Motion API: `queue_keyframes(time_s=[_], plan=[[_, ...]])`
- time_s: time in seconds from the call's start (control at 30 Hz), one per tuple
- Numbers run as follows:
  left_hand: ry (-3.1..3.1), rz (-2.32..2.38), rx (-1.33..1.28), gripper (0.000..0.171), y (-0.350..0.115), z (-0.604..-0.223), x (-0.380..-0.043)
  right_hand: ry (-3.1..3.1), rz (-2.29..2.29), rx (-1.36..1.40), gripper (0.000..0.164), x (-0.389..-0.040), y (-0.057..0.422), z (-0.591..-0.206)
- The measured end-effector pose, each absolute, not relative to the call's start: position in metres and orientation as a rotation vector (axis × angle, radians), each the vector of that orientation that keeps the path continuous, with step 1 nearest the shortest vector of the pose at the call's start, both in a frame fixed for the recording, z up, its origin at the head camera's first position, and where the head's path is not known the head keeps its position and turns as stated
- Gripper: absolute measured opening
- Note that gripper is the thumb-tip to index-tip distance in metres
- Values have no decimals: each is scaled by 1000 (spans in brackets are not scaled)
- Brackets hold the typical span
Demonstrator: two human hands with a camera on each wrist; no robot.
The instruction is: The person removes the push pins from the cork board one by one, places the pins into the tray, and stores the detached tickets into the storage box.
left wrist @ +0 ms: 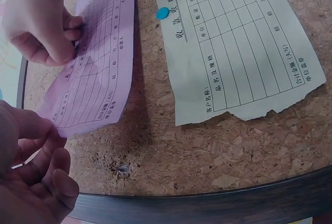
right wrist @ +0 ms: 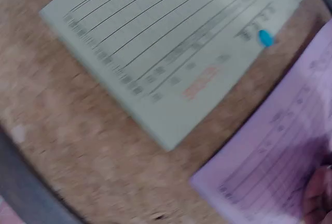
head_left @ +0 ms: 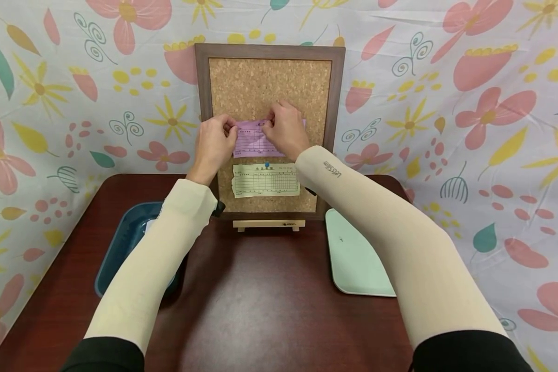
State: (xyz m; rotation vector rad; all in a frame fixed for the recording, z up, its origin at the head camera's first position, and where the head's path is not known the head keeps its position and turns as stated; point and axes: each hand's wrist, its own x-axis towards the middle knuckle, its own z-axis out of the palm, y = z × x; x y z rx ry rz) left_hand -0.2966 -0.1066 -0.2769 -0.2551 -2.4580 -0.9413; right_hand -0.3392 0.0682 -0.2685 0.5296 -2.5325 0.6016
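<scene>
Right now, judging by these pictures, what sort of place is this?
Perhaps an indoor tabletop workspace: the dark table, the framed corkboard and the floral backdrop behind it suggest so.

Light purple with dark ruling on the upper slip (head_left: pixel 248 145); pale green with a dark grid — and orange-red print near two o'clock — on the lower slip (head_left: pixel 266 184), bright blue on the pushpin (head_left: pixel 267 165) at its twelve. Speckled tan across the corkboard (head_left: pixel 269 80), brown along its frame (head_left: pixel 269 50). At eight o'clock from there, a deep blue tray (head_left: pixel 106 261); at five, a mint tray (head_left: pixel 355 263). Reddish brown on the counter (head_left: pixel 283 289); pink, yellow and teal flowers and leaves over a white backdrop (head_left: pixel 428 20).
</scene>
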Motion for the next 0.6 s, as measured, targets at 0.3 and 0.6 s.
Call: queue_keyframes(time_s=[0.3,0.6], plan=[[-2459,-942,-216,17,-106,-278,-298,-2442,695,719,6,-341,86,-275],[-2438,-948,-197,16,-112,-277,-297,-2304,678,860,5,-337,103,-278]])
